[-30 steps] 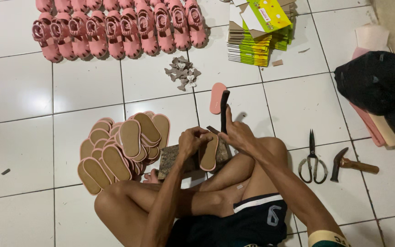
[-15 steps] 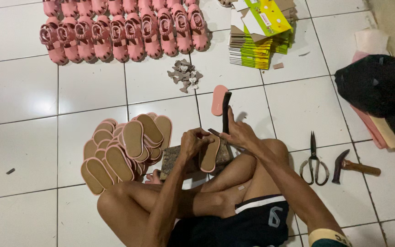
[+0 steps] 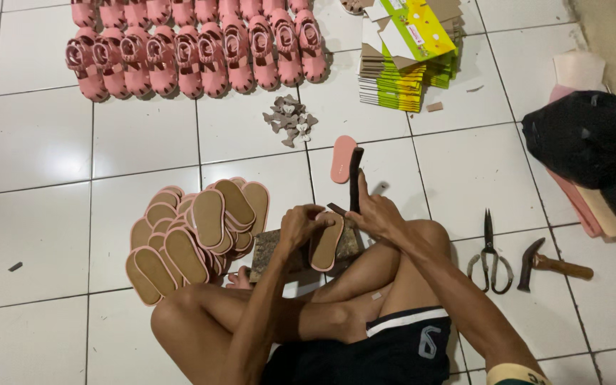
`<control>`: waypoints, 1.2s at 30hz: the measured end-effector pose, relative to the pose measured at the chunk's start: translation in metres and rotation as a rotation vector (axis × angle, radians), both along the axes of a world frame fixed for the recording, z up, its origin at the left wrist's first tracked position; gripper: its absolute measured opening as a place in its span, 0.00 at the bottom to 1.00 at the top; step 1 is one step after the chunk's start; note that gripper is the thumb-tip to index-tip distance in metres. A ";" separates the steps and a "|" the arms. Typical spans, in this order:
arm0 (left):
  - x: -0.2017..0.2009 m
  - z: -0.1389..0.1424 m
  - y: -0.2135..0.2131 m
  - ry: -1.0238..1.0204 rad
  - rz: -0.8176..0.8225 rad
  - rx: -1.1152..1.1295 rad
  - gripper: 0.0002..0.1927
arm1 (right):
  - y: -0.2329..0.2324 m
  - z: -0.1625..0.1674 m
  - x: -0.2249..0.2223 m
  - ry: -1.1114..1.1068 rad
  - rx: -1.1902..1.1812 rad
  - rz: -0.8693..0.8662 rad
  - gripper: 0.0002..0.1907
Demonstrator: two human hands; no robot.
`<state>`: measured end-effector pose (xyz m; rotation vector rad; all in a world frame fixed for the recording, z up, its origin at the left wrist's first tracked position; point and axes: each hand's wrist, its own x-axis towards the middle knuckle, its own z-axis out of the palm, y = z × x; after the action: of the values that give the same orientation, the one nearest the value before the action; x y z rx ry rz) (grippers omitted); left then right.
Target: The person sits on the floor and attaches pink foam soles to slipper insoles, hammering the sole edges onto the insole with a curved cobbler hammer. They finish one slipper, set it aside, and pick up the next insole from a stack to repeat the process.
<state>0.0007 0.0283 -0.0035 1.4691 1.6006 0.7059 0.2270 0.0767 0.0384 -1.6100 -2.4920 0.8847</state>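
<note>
Person seen from above, bare arms, bare legs, bare feet. Left hand (image 3: 301,224) and right hand (image 3: 378,214) ungloved, no rings or watch visible. Dark shorts (image 3: 386,349), black or navy, with a white stripe along the upper edge and a pale grey mark on the right side. Yellowish band (image 3: 511,374) with dark green trim at the frame's lower edge, kind unclear

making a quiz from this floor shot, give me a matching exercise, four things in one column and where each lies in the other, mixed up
Things:
1. scissors
2. hammer
3. pile of tan soles
4. pink sandals

Places:
a. in rows at the top of the floor
b. furthest right, by the black bag
c. just right of the person's knee
d. left of the left hand

Pairs: 1-c, 2-b, 3-d, 4-a
</note>
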 end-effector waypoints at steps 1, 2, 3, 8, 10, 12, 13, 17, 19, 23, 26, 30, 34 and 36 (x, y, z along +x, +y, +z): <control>0.000 0.000 0.000 -0.003 -0.018 -0.070 0.21 | 0.004 -0.001 -0.002 0.024 0.012 0.000 0.61; 0.000 0.000 -0.001 -0.028 0.005 -0.090 0.21 | 0.006 -0.001 -0.004 0.049 0.012 -0.003 0.61; 0.000 0.000 -0.002 -0.052 0.027 -0.115 0.21 | 0.008 -0.001 -0.006 0.043 -0.019 -0.001 0.61; 0.004 0.001 -0.007 -0.074 0.093 -0.048 0.20 | 0.008 0.001 -0.011 -0.166 -0.041 0.047 0.62; 0.005 0.002 -0.007 -0.113 0.119 -0.032 0.19 | 0.004 0.002 -0.009 -0.113 0.050 0.073 0.61; 0.006 0.003 -0.007 -0.128 0.136 -0.023 0.18 | 0.000 0.004 -0.008 -0.088 0.065 0.095 0.60; 0.006 0.003 -0.007 -0.131 0.142 -0.019 0.18 | -0.003 0.005 -0.007 -0.085 0.034 0.104 0.59; 0.006 0.003 -0.005 -0.104 0.129 -0.073 0.15 | -0.011 0.007 -0.005 -0.070 0.097 0.131 0.58; 0.005 0.004 -0.004 -0.109 0.122 -0.054 0.14 | -0.012 0.007 -0.002 -0.079 0.137 0.143 0.60; -0.001 0.005 0.004 -0.182 0.020 -0.029 0.14 | 0.004 0.005 -0.001 -0.079 0.069 0.070 0.61; -0.003 0.006 0.007 -0.181 0.000 -0.055 0.14 | 0.016 0.003 -0.005 0.011 -0.018 0.041 0.63; -0.001 0.005 0.006 -0.179 0.019 -0.053 0.13 | 0.013 0.007 -0.011 -0.051 0.021 0.090 0.64; 0.001 0.002 0.004 -0.195 0.043 -0.073 0.15 | -0.007 0.017 -0.009 -0.034 0.036 0.094 0.61; 0.000 0.001 0.004 -0.192 0.045 -0.071 0.15 | -0.017 0.019 -0.007 -0.039 0.087 0.123 0.59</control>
<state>0.0011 0.0328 -0.0023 1.2777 1.4995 0.7827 0.2200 0.0601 0.0574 -1.4764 -2.6405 0.7520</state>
